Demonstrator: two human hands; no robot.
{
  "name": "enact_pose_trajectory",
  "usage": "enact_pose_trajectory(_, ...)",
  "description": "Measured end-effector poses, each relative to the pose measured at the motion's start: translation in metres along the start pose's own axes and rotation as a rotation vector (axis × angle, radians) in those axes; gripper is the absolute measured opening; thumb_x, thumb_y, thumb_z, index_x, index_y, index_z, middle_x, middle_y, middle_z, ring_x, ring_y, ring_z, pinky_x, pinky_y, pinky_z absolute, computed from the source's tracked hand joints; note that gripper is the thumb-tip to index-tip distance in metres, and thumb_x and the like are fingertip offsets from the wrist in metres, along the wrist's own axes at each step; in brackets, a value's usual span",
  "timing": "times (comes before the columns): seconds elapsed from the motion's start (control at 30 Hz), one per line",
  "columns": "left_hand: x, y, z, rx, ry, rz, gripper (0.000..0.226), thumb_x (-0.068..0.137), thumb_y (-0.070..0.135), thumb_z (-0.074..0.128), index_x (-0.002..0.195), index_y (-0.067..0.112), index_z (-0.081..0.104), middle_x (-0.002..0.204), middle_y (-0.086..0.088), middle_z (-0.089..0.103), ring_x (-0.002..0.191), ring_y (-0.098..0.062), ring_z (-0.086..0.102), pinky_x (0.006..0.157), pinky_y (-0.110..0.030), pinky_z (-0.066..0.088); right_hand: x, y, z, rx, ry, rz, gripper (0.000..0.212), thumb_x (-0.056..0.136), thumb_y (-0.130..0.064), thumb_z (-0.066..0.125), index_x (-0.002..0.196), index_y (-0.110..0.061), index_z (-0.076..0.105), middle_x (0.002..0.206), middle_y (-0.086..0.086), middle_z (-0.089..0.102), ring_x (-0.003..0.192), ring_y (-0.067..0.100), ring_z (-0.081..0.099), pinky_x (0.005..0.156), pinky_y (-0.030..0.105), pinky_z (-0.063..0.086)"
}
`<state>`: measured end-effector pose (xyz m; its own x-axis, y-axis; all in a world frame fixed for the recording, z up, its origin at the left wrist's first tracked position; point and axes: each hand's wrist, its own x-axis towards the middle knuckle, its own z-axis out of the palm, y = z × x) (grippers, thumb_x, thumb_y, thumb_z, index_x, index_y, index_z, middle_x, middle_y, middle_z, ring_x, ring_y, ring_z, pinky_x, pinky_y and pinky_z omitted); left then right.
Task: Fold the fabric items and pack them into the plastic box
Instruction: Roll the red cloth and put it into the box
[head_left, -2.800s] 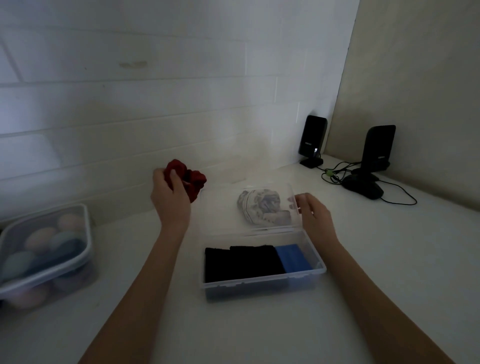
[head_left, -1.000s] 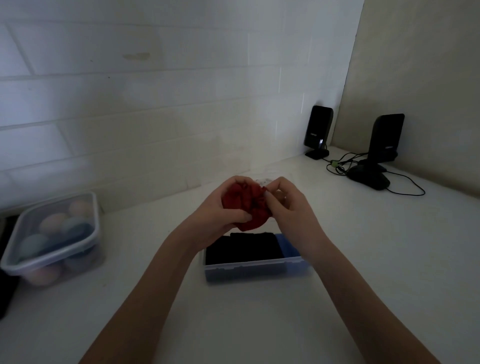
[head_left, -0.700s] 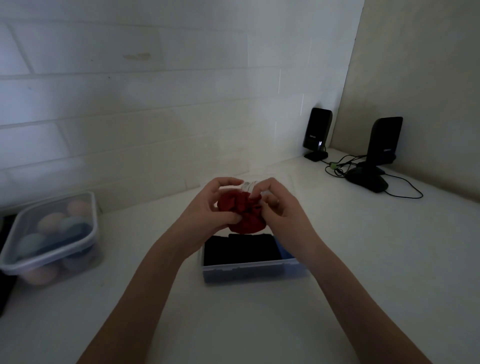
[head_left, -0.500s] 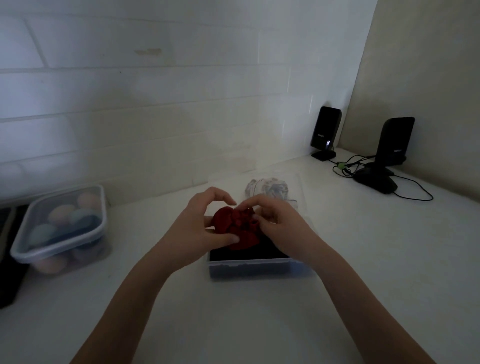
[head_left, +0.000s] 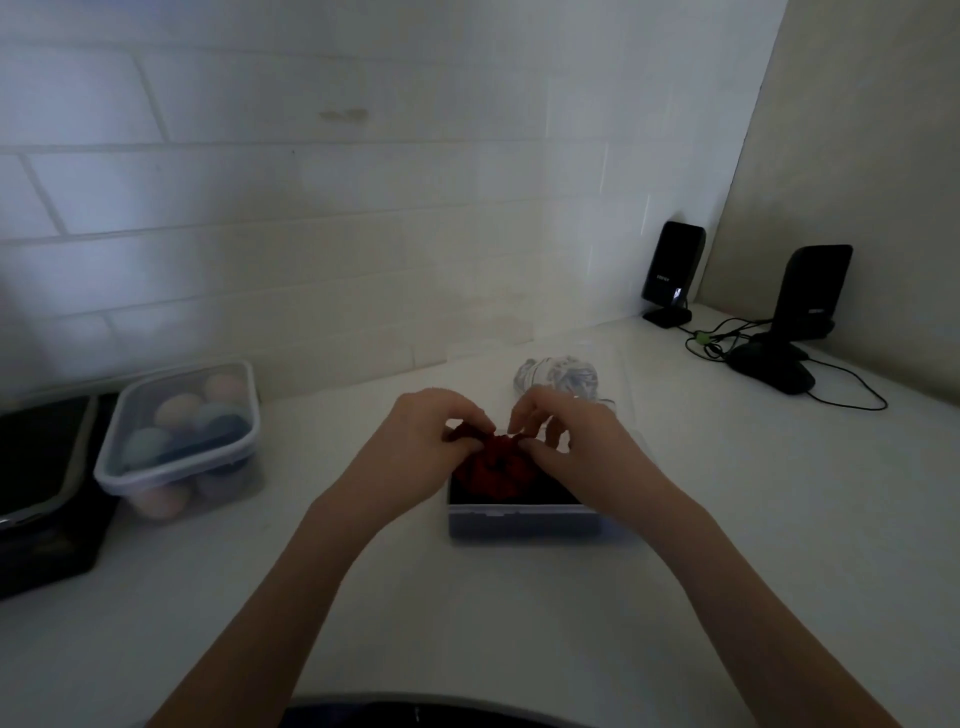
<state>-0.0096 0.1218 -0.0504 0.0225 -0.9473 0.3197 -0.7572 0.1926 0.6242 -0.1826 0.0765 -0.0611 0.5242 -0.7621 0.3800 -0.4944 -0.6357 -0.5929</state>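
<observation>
From the head view, the left hand (head_left: 415, 447) and right hand (head_left: 571, 447) each pinch the top edge of the red fabric (head_left: 493, 465) bunched over the open plastic box (head_left: 519, 519), so it likely wants flattening and tucking beside the dark folded items (head_left: 558, 491) without dislodging them.

Dim, bluish light; wide-angle bending of wall tiles (head_left: 311, 182) at the edges; corners fall darker; soft focus.
</observation>
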Motion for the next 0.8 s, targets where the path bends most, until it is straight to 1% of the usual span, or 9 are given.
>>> enact_pose_trajectory(0.07,0.001,0.001,-0.001,-0.164,0.041,-0.059,0.029,0.077,-0.004,0.064,0.079,0.022,0.074,0.09,0.004,0.068,0.081,-0.007,0.066,0.071,-0.012,0.053,-0.001,-0.003,0.001,0.077,-0.001,-0.004,0.023,0.08,0.003,0.058,0.084,-0.017,0.07,0.077,-0.012,0.063,0.071,0.0,0.059,0.065,0.007,0.044)
enact_pose_trajectory(0.17,0.001,0.003,-0.002,-0.399,-0.009,-0.195,0.028,0.079,-0.007,0.06,0.081,0.018,0.073,0.087,0.0,0.072,0.074,-0.016,0.07,0.068,-0.024,0.059,-0.004,-0.003,0.002,0.155,0.046,0.049,0.029,0.083,0.004,0.055,0.09,-0.016,0.075,0.085,-0.007,0.067,0.076,-0.012,0.059,0.071,0.003,0.045)
enact_pose_trajectory(0.27,-0.001,-0.001,0.0,-0.351,-0.085,-0.23,0.025,0.079,-0.005,0.061,0.086,0.018,0.07,0.093,-0.004,0.069,0.075,-0.012,0.067,0.065,-0.021,0.058,-0.006,-0.003,0.001,0.196,0.043,0.058,0.022,0.085,-0.001,0.058,0.094,-0.013,0.075,0.089,-0.004,0.07,0.078,-0.012,0.061,0.073,0.002,0.045)
enact_pose_trajectory(0.33,-0.004,0.001,0.001,-0.237,-0.074,-0.179,0.023,0.077,-0.001,0.064,0.089,0.018,0.067,0.1,-0.006,0.068,0.08,-0.016,0.067,0.069,-0.022,0.056,-0.007,-0.003,0.002,0.222,-0.018,0.064,0.019,0.082,-0.004,0.066,0.097,-0.01,0.075,0.095,0.0,0.071,0.083,-0.003,0.064,0.079,0.005,0.048)
enact_pose_trajectory(0.4,-0.007,0.007,0.0,0.067,-0.123,-0.056,0.025,0.077,0.009,0.067,0.098,0.021,0.066,0.107,-0.004,0.065,0.092,-0.017,0.06,0.076,-0.02,0.047,-0.007,-0.003,0.005,0.197,-0.088,0.077,0.024,0.078,-0.008,0.072,0.102,-0.009,0.073,0.109,0.004,0.069,0.094,0.006,0.064,0.088,0.013,0.05)
enact_pose_trajectory(0.5,-0.008,0.014,-0.001,0.497,-0.192,0.062,0.036,0.081,0.028,0.063,0.117,0.029,0.058,0.116,0.003,0.061,0.111,-0.021,0.046,0.09,-0.032,0.036,-0.004,-0.002,0.01,-0.037,-0.146,0.029,0.034,0.076,-0.017,0.075,0.11,-0.013,0.071,0.122,0.004,0.063,0.108,0.015,0.059,0.093,0.022,0.046)
enact_pose_trajectory(0.6,-0.008,0.011,-0.004,0.572,-0.18,0.109,0.037,0.081,0.029,0.063,0.117,0.029,0.056,0.118,0.004,0.055,0.113,-0.018,0.044,0.091,-0.033,0.033,-0.001,-0.002,0.011,-0.191,-0.1,-0.017,0.037,0.074,-0.024,0.076,0.11,-0.017,0.069,0.111,0.001,0.06,0.101,0.014,0.05,0.085,0.021,0.037)
enact_pose_trajectory(0.7,-0.006,0.006,-0.005,0.636,-0.158,0.189,0.032,0.08,0.029,0.064,0.111,0.03,0.059,0.115,0.007,0.054,0.11,-0.015,0.044,0.091,-0.031,0.029,0.0,-0.007,0.01,-0.237,-0.12,0.003,0.026,0.078,-0.021,0.071,0.104,-0.021,0.067,0.102,0.0,0.061,0.087,0.008,0.043,0.076,0.022,0.038)
enact_pose_trajectory(0.8,-0.002,0.006,-0.004,0.769,-0.241,0.162,0.023,0.083,0.028,0.057,0.105,0.027,0.066,0.104,0.005,0.064,0.111,-0.016,0.049,0.108,-0.035,0.02,0.001,-0.016,0.011,-0.302,-0.152,0.037,0.023,0.085,-0.019,0.063,0.108,-0.023,0.067,0.102,0.004,0.065,0.09,0.018,0.054,0.079,0.028,0.043)
